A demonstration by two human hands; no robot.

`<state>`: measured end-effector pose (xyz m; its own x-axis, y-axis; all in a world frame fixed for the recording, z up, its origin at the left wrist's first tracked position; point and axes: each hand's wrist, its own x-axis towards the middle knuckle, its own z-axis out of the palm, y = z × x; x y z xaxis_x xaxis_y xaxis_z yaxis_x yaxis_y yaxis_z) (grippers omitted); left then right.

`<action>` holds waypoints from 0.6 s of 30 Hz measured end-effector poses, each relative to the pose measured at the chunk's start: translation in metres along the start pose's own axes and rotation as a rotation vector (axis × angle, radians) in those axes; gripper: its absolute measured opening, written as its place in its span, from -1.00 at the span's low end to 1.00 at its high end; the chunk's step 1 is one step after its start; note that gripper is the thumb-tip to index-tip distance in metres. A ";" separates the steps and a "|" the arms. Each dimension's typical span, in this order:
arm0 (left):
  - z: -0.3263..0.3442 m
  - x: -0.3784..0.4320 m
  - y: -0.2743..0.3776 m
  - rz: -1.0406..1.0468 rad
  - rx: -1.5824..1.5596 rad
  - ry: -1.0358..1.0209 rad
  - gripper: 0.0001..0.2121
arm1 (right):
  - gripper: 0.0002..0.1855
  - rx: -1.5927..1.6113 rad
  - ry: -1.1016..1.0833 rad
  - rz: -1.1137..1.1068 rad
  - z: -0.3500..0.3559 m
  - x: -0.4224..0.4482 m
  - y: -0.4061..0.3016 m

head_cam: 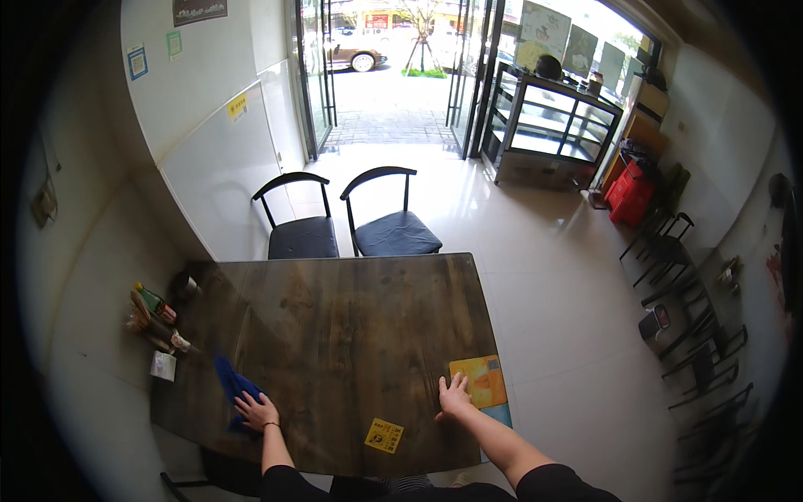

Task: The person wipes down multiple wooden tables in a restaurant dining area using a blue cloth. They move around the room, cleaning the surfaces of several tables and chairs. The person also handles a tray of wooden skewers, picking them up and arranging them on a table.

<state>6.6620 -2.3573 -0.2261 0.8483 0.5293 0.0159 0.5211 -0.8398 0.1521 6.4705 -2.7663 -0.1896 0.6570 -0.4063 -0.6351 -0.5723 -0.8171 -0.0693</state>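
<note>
A blue cloth [233, 380] lies on the left part of the dark wooden table [351, 326]. My left hand [257, 413] rests flat on the cloth with its fingers spread, a thin dark band around the wrist. At the table's right edge my right hand [455, 398] touches the near left part of an orange printed sheet [486, 383], fingers apart. A light blue sheet [499, 414] shows just below the orange one. Between my hands, near the front edge, lies a yellow square card [384, 435] with dark writing.
A green-capped bottle area holds a bottle [157, 304], chopsticks [147, 326], a white tissue pack [164, 366] and a dark cup [186, 285] by the left wall. Two black chairs [304, 237] [396, 233] stand beyond the table. A glass display case [555, 125] stands right of the doorway.
</note>
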 end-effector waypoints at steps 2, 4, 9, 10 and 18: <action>0.010 -0.041 0.018 0.018 -0.006 0.011 -0.50 | 0.22 -0.004 -0.007 0.008 -0.001 0.001 0.001; 0.014 -0.094 0.044 0.212 -0.021 -0.001 -0.53 | 0.25 -0.030 -0.009 0.017 -0.002 0.000 0.003; 0.025 -0.240 0.088 0.842 -0.151 -0.147 -0.48 | 0.28 -0.042 -0.024 0.028 -0.003 0.002 0.004; 0.024 -0.264 0.090 0.936 -0.207 -0.159 -0.47 | 0.28 -0.038 -0.028 0.027 -0.006 0.000 0.002; -0.002 -0.265 0.048 1.243 -0.328 -0.182 -0.48 | 0.27 -0.066 -0.021 0.009 -0.003 0.000 0.006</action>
<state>6.4622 -2.5377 -0.2209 0.7577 -0.6241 0.1906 -0.6448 -0.6711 0.3659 6.4686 -2.7730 -0.1878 0.6411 -0.4059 -0.6513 -0.5444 -0.8387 -0.0132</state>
